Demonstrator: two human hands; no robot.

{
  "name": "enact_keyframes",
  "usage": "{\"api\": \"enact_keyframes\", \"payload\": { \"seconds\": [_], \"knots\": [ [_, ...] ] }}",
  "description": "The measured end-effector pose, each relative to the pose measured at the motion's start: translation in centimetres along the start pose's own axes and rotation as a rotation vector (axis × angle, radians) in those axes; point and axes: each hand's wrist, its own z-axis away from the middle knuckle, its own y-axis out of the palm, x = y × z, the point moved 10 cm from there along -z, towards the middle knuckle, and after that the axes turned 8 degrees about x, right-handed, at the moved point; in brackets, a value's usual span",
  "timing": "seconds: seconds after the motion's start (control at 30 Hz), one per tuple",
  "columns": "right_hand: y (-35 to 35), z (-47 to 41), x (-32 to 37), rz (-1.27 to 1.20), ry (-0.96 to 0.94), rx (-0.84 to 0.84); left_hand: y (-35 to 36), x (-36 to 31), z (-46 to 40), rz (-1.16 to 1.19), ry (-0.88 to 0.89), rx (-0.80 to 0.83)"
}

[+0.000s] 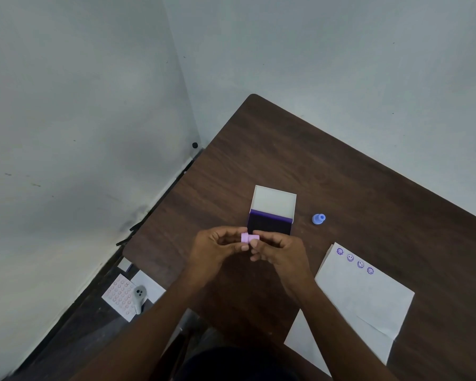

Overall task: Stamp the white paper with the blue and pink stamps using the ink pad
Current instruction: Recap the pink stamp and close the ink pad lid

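- While both of our hands meet just in front of the ink pad [270, 225], they share one small thing: the pink stamp [249, 238], held lying sideways between them above the brown table [341, 174].
- Our left hand [217, 250] has its fingers curled, thumb and fingertips pinching the left end of the pink stamp.
- Our right hand [282, 253] is curled too, its forefinger and thumb pinching the right end of the same stamp; the remaining fingers are folded loosely beneath it.
- We cannot tell which end of the pink stamp carries the printing face.
- Behind our fingers the ink pad lies open, its dark purple pad showing and its white lid [274, 200] raised on the far side.
- Right of the ink pad, well apart from our hands, the blue stamp [318, 218] rests on the table, touched by neither hand.
- Right of and nearer than the ink pad, the white paper [366, 295] lies flat with four purple smiley prints [355, 261] in a row along its far edge.
- Left of the ink pad, below the table's edge, we see a sheet covered in pale pink prints [120, 296], more white sheets and a small grey object [139, 295] with two dark dots.
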Motion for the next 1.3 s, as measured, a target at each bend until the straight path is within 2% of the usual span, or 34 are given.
{"api": "enact_keyframes", "payload": {
  "seconds": [0.23,0.43,0.57,0.77,0.93,1.03,1.3],
  "knots": [
    [-1.9,0.1,-0.9,0.005,0.026,-0.082,1.6,0.2,-0.5,-0.082,-0.019,0.020],
    [-7.5,0.0,-0.9,0.183,0.049,-0.315,2.3,0.7,-1.4,-0.253,-0.103,0.009],
    [-11.2,0.2,-0.9,0.239,0.085,-0.442,4.7,-0.7,-2.9,-0.463,-0.039,0.062],
    [-15.5,-0.6,-2.9,0.342,0.316,-0.502,10.3,-1.1,-5.7,-0.632,-0.039,0.189],
    [-17.1,-1.0,-2.2,0.451,0.212,-0.585,14.0,-0.5,-7.3,-0.683,-0.108,0.234],
    [-17.9,-1.5,-2.6,0.498,0.255,-0.580,15.2,0.2,-7.9,-0.735,-0.160,0.259],
    [-18.5,-2.9,-2.8,0.582,0.258,-0.546,15.9,-0.5,-8.9,-0.786,-0.104,0.265]
  ]
}}
